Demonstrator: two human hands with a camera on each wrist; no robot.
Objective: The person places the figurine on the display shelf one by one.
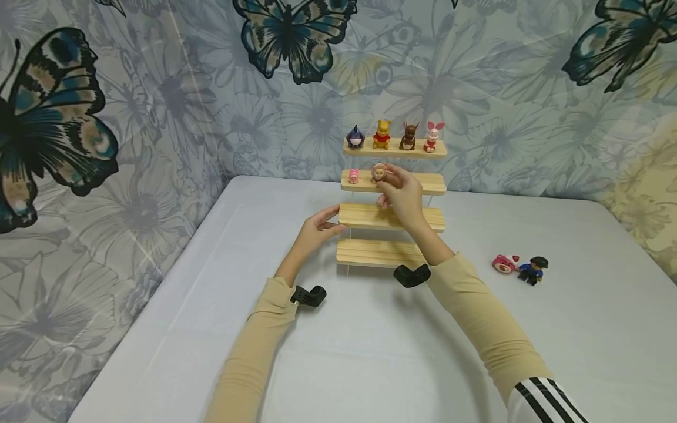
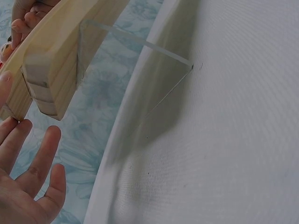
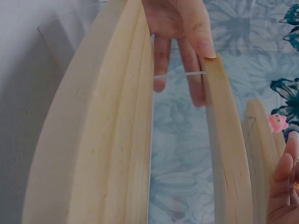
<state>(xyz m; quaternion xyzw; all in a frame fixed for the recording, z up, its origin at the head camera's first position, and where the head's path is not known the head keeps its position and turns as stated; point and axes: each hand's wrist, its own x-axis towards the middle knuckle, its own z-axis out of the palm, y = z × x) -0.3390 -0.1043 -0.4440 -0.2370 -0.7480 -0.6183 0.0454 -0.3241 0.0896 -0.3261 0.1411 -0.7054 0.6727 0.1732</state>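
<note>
A four-tier wooden display stand (image 1: 365, 215) rises in steps on the table. My right hand (image 1: 403, 191) pinches a small tan-and-brown figurine (image 1: 378, 172) at the second tier from the top. Left of it on that tier stands a little pink figurine (image 1: 353, 175). My left hand (image 1: 315, 229) holds the left end of the tier below. In the right wrist view its thumb (image 3: 205, 46) lies on that board's edge, other fingers behind. The left wrist view shows two fingertips against the board, the others spread free.
Along the top tier stand a blue-purple donkey (image 1: 355, 137), a yellow bear in red (image 1: 381, 135), a brown figurine (image 1: 408, 137) and a pink-eared one (image 1: 432, 137). Right of the stand lie a pink figurine (image 1: 503, 264) and one in blue with a black cap (image 1: 533, 271).
</note>
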